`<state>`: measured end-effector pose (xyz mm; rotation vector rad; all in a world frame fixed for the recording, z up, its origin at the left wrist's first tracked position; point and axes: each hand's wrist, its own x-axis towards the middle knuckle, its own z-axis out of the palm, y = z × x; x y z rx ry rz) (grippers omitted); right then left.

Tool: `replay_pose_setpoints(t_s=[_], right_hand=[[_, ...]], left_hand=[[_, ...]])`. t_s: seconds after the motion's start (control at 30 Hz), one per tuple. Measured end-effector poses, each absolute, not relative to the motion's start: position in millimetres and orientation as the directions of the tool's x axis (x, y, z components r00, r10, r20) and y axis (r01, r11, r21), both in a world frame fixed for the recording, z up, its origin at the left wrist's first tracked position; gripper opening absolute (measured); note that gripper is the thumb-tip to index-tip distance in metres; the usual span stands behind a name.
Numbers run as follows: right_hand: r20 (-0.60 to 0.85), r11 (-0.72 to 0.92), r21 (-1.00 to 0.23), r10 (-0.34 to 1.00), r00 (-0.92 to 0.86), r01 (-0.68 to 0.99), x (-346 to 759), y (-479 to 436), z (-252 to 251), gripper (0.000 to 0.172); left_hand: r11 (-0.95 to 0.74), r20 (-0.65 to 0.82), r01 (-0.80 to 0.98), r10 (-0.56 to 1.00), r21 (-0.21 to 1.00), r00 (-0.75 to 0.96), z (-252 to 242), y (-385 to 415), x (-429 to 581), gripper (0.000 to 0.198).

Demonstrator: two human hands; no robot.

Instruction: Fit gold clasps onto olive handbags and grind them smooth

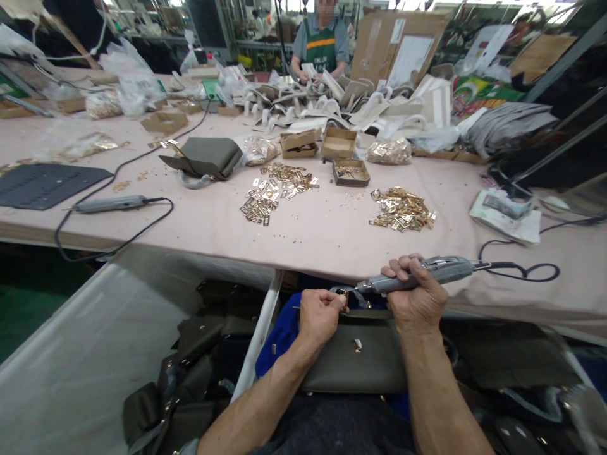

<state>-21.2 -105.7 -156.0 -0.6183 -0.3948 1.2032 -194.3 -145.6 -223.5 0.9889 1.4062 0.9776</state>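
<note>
The right hand (417, 291), right of centre in the lower half of the frame, was closed around the grey body of a powered driver (439, 270). The tool lay nearly level, its tip toward frame centre and its cord (505, 266) running off to the right. The left hand (318, 314), at lower centre, had its thumb and fingertips pinched together on a small gold fitting (344, 302). The fitting was at the top edge of an olive bag (353, 373), which lay at bottom centre below the hands. Whether the driver's tip touched the fitting could not be told.

Good execution at this point called for the following, by judgement:

1. The fitting needed to be held flat and steady, with the fingertips out of line with the tip.
2. The driver needed to be in line with its seat; a slanted approach could have slipped and scratched the gold finish or the bag.
3. Pressure needed to be light and even.
4. The cord needed slack, so that it did not drag the tool sideways.

Further gold pieces lay in a heap (403, 210) on the pink-covered table (327, 243), right of centre. A second driver (111, 203) lay at left.
</note>
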Motion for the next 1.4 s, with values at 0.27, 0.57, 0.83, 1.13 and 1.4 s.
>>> replay_pose_setpoints(t_s=[0.27,0.57,0.83,1.13,1.4], right_hand=[[0.000,0.238,-0.677,0.946,0.323,-0.697,-25,-109,-154,0.025],[0.042,0.248,-0.707,0.950,0.310,-0.663,-31,-114,-150,0.021],[0.068,0.259,-0.726,0.949,0.308,-0.637,-33,-116,-144,0.020],[0.099,0.273,-0.753,0.947,0.307,-0.599,-34,-118,-141,0.022],[0.207,0.331,-0.807,0.934,0.290,-0.489,-47,-126,-130,0.016]], left_hand=[[0.287,-0.286,0.002,0.957,0.958,-0.045,-225,-147,-195,0.023],[0.225,-0.222,0.041,0.973,0.973,-0.070,-212,-146,-198,0.020],[0.229,-0.227,0.031,0.972,0.973,-0.067,-210,-147,-198,0.019],[0.214,-0.210,0.065,0.976,0.975,-0.064,-210,-147,-198,0.018],[0.199,-0.196,0.059,0.979,0.978,-0.054,-211,-146,-198,0.019]])
